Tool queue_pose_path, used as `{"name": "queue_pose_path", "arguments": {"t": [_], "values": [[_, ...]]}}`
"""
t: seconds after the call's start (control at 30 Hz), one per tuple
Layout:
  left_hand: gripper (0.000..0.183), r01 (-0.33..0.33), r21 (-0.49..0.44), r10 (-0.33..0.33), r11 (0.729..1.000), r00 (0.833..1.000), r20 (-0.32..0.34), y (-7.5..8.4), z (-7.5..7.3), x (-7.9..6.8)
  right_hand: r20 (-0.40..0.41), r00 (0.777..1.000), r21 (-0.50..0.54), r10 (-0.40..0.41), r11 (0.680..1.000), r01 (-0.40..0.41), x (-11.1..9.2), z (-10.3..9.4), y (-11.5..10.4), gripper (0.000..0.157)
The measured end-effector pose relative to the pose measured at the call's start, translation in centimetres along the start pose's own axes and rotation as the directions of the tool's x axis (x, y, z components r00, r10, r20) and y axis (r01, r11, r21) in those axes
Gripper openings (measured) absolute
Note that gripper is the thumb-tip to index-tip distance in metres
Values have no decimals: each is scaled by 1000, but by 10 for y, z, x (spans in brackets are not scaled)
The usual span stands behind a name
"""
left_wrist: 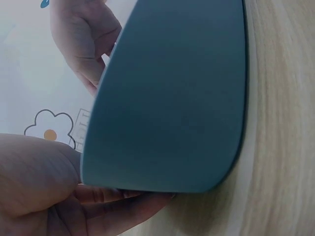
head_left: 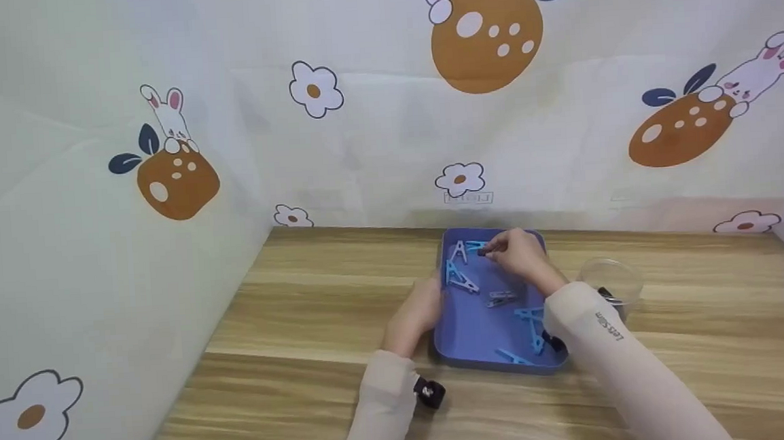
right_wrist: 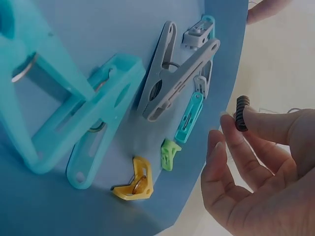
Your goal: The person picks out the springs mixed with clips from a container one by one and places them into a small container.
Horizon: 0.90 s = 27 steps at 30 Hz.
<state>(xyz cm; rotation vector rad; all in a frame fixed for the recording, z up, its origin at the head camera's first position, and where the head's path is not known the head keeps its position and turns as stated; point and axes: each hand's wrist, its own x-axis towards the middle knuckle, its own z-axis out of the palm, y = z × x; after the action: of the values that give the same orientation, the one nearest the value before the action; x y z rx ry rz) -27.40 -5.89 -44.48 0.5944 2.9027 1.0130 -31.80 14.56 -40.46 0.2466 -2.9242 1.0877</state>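
Note:
My right hand [head_left: 518,252] is above the far end of a blue tray [head_left: 463,331], its thumb and fingertips pinching a small dark ribbed coil [right_wrist: 241,113]. At the tray's left side, my left hand [left_wrist: 39,191] holds the wall, with fingers partly hidden behind it. Inside the tray lie several plastic clothespins: a large turquoise one [right_wrist: 106,105], a grey one [right_wrist: 179,76] and a smaller turquoise one [right_wrist: 189,118]. A small green clip [right_wrist: 169,154] and a yellow clip [right_wrist: 138,181] lie there too.
A clear round container [head_left: 610,280] stands right of the tray, partly behind the right sleeve [head_left: 618,349]. The wooden tabletop [head_left: 302,307] meets a patterned sheet [head_left: 374,146] at its back. A black wrist camera [head_left: 430,393] sits beside the left sleeve.

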Motion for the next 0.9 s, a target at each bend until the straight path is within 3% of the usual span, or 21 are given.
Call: {"name": "queue_pose_path", "arguments": {"t": [0.63,0.9], "values": [[39,-35,-46,35,998,999,1,-2,0,-1,-58,998,37,-20,999,22,-23,-11,-1,16],[34,-36,-17,36,999,999,-10,-2,0,-1,-55,998,46,-27,998,30,-32,-13,-3,16]]}}
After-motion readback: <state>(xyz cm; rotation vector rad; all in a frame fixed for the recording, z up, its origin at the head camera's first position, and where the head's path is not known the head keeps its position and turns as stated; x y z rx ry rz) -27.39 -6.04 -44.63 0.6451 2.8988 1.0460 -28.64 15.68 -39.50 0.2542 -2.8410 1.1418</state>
